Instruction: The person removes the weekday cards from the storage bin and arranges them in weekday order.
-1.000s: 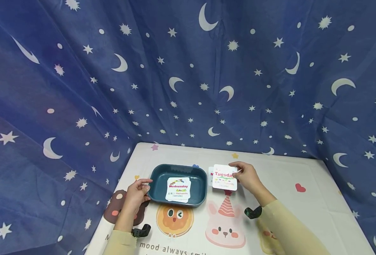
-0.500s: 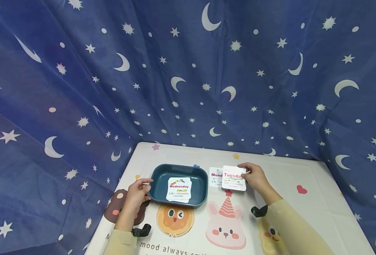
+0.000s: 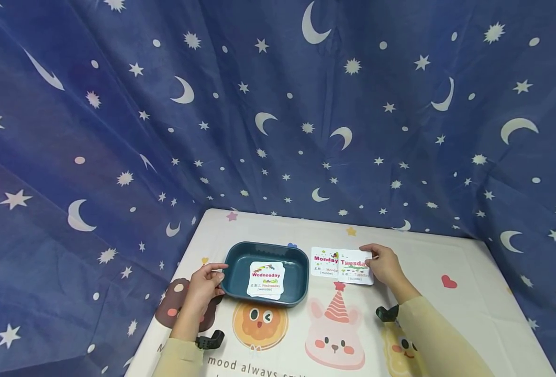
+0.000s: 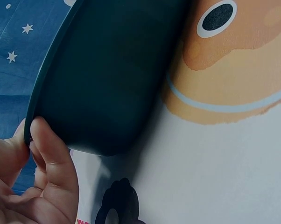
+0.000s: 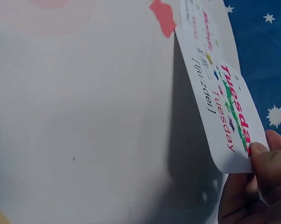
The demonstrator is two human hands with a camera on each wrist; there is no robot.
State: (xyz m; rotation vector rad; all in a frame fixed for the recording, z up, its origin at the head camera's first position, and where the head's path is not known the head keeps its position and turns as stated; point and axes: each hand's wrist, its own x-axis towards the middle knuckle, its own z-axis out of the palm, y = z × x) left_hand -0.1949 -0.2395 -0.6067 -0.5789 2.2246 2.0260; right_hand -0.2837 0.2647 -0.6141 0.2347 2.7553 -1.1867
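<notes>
My right hand (image 3: 384,265) pinches the right edge of a white "Tuesday" card (image 3: 351,272), thumb on top and fingers beneath. In the right wrist view the card (image 5: 224,112) is tilted, its held side raised over the cloth. Its left side overlaps a "Monday" card (image 3: 324,255) lying on the table. My left hand (image 3: 203,287) pinches the left rim of a dark teal rectangular tray (image 3: 301,293); in the left wrist view thumb and fingers stand on either side of that rim. Inside the tray, a "Wednesday" card (image 3: 266,278) tops a small stack of cards.
The table wears a white cloth (image 3: 419,283) printed with cartoon faces, hearts and stars. A blue curtain (image 3: 278,104) with moons and stars hangs behind and to the sides. Each wrist carries a small black camera mount.
My right hand has moved the "Tuesday" card to the right and lower, uncovering most of the "Monday" card. The left hand and the tray have stayed in place.
</notes>
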